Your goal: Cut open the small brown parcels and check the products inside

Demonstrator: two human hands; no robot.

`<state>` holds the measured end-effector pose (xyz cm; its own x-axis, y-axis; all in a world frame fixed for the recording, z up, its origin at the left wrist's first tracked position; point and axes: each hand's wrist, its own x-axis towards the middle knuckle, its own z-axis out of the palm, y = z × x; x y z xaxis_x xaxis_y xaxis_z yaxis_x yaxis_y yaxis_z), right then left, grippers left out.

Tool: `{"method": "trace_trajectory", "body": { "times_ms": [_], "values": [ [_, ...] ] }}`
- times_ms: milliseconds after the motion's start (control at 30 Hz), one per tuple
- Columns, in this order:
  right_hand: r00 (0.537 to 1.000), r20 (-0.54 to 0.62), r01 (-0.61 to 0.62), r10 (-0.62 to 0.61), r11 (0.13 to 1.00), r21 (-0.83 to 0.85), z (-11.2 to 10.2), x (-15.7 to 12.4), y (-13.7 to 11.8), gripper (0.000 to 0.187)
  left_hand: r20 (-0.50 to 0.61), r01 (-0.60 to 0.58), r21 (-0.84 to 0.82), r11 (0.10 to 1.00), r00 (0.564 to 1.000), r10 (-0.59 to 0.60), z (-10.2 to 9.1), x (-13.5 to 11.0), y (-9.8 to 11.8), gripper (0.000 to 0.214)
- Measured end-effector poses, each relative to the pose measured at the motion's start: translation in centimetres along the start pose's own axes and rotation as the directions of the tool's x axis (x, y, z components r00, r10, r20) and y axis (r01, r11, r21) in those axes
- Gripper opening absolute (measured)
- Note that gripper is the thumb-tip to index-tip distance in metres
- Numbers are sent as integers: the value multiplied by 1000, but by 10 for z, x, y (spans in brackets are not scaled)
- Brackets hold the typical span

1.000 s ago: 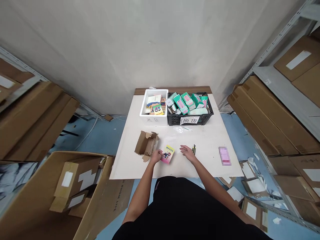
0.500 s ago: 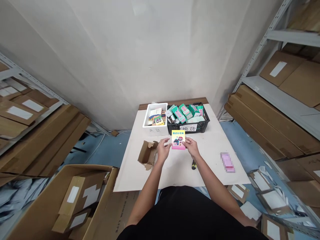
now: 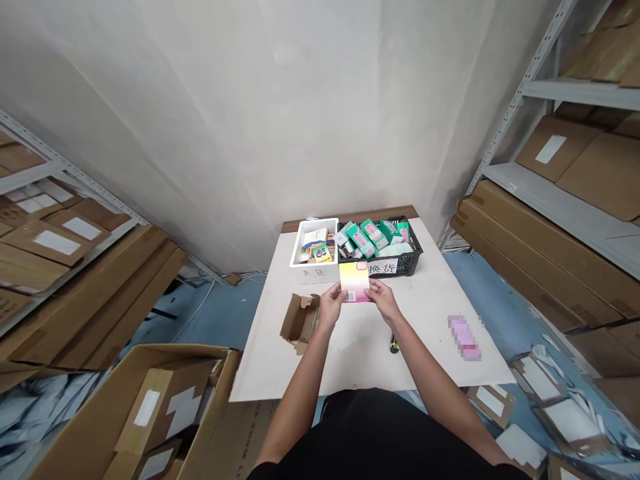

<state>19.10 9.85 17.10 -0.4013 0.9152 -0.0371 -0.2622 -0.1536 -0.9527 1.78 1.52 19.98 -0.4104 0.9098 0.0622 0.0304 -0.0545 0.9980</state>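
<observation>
A small yellow-and-pink booklet (image 3: 355, 280) is held up over the table, its barcode side facing me. My left hand (image 3: 332, 305) pinches its lower left edge, and my right hand (image 3: 384, 300) grips the lower right edge. Behind it stand a white foam box (image 3: 314, 273) with books inside and a black plastic crate (image 3: 413, 261) full of green-and-pink cartons. Left of my left hand lies an opened cardboard box (image 3: 300, 322) with torn flaps. A black-and-yellow box cutter (image 3: 394, 343) rests beside my right forearm, partly hidden by it.
The white table (image 3: 425, 363) carries a blurred pink item (image 3: 464, 338) at its right. A big open carton (image 3: 220, 387) holding parcels stands at the table's left. Shelves (image 3: 505, 177) with cardboard boxes flank both sides, and parcels (image 3: 493, 403) lie on the floor at right.
The booklet has been turned over from its illustrated front to its barcode back. Both hands now hold its lower edges. The view has shifted slightly.
</observation>
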Motion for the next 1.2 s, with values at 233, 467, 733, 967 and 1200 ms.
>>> {"method": "trace_trajectory", "body": {
  "times_ms": [233,467,733,967,1200],
  "values": [
    [972,231,76,-54,993,-86,24,4,-1,44,29,-96,102,990,995,93,8,-2,7,46],
    [996,-81,24,-43,975,-219,34,32,25,61,-32,51,-85,995,998,-54,-36,16,-3,60],
    [1000,-8,-31,30,991,-130,78,148,43,62,-8,107,-45,993,994,-108,-90,127,-25,69],
    [980,-184,-141,75,914,-380,66,211,95,45,-261,64,340,938,965,28,-102,158,-54,55],
    [960,-141,-273,243,688,-673,-23,72,225,35,100,226,490,842,945,-311,-65,-31,-193,32]
  ]
}}
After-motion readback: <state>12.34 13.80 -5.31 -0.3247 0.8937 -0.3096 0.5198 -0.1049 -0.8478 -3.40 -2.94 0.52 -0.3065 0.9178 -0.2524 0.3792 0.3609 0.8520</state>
